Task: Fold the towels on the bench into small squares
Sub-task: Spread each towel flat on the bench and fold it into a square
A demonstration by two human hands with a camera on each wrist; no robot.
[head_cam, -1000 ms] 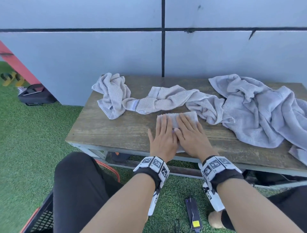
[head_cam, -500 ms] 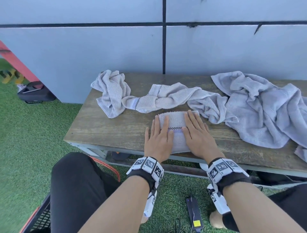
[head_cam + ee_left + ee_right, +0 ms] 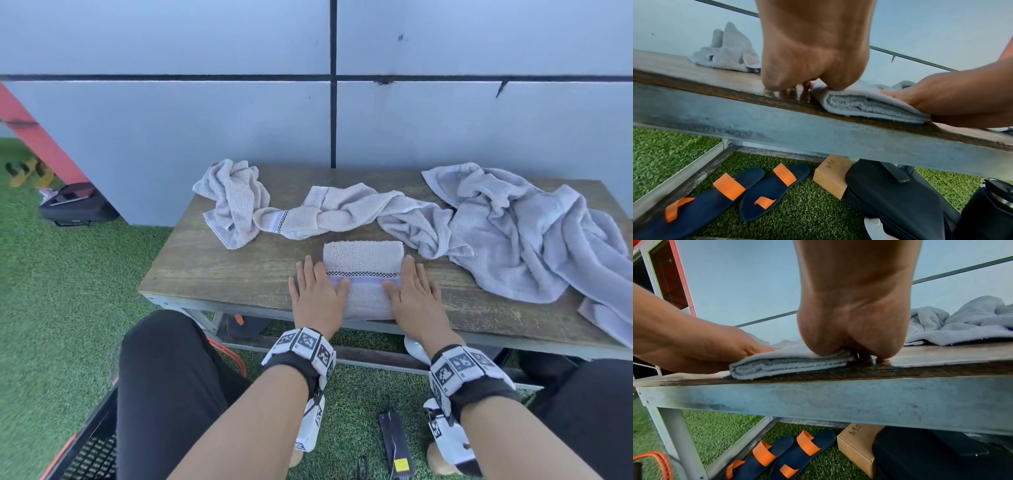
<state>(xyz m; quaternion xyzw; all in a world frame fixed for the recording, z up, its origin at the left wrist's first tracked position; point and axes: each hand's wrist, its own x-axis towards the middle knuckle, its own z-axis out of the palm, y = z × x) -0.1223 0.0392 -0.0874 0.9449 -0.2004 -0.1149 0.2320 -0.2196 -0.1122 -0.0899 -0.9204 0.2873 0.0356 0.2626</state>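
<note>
A small folded towel with a checkered stripe lies near the front edge of the wooden bench. My left hand lies flat with straight fingers on its left edge, and my right hand lies flat on its right edge. The wrist views show the layered folded towel pressed under both palms. Behind it a twisted towel, a crumpled one at the left and a large rumpled towel at the right lie unfolded.
A grey panelled wall stands right behind the bench. Under the bench are blue and orange sandals, a cardboard box and a black bag on green turf. A black crate stands by my left knee.
Both hands have slid apart from the middle of the folded towel out to its left and right edges, uncovering the striped top.
</note>
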